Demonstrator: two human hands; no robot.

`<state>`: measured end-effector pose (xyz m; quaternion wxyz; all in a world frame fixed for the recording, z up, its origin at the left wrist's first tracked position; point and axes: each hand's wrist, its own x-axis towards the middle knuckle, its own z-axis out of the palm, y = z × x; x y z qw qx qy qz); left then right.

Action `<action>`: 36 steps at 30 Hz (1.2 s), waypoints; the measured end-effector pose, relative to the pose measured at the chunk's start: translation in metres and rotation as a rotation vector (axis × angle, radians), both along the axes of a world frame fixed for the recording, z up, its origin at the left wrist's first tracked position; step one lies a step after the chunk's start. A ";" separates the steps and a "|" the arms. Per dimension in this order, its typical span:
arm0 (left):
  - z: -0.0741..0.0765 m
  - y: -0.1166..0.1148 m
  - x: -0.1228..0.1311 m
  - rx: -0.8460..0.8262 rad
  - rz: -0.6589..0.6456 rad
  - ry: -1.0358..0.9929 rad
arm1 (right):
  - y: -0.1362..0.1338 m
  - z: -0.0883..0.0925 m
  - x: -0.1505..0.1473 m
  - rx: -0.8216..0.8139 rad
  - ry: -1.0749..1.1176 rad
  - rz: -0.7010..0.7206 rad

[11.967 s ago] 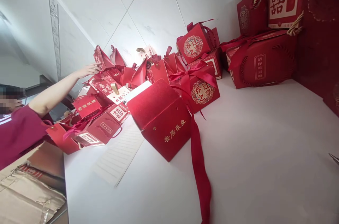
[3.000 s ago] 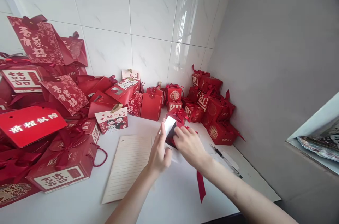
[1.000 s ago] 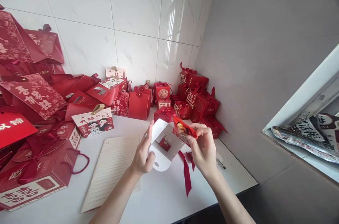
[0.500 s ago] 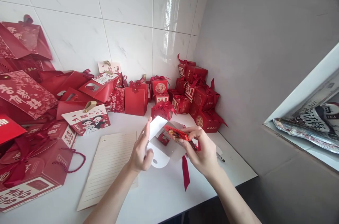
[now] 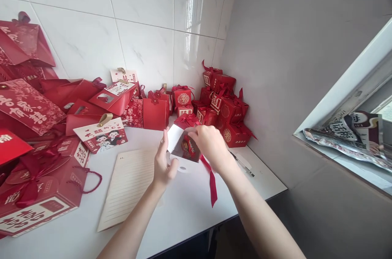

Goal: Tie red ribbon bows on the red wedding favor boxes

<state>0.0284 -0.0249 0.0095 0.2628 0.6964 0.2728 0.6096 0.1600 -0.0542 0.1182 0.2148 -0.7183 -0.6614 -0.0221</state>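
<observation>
A small candy box (image 5: pixel 175 138) is tilted with its top unfolded, showing white flaps and a white inside. My left hand (image 5: pixel 163 167) grips its left side, thumb by the front flap and fingers along the outer wall. Inside the box lies a shiny red packet (image 5: pixel 189 148) with darker print. My right hand (image 5: pixel 211 146) is curled over the right side of the opening; its fingertips are partly hidden, and what they pinch is unclear. From beneath the box a dark red ribbon (image 5: pixel 212 185) trails across the table.
A lined notebook (image 5: pixel 128 189) lies left of my hands, a pen (image 5: pixel 243 165) to the right. Tied red boxes (image 5: pixel 231 112) are stacked in the corner. Several red gift bags and boxes (image 5: pixel 30 108) crowd the left side. Silver packets (image 5: pixel 352 144) rest on a ledge at right.
The red packet that my right hand held above the box is now inside it. My right hand has moved up and left over the opening, and the box has tilted a little.
</observation>
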 end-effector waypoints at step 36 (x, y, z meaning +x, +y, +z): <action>0.011 0.006 -0.011 -0.337 -0.166 -0.267 | -0.050 -0.022 0.038 0.429 0.927 0.316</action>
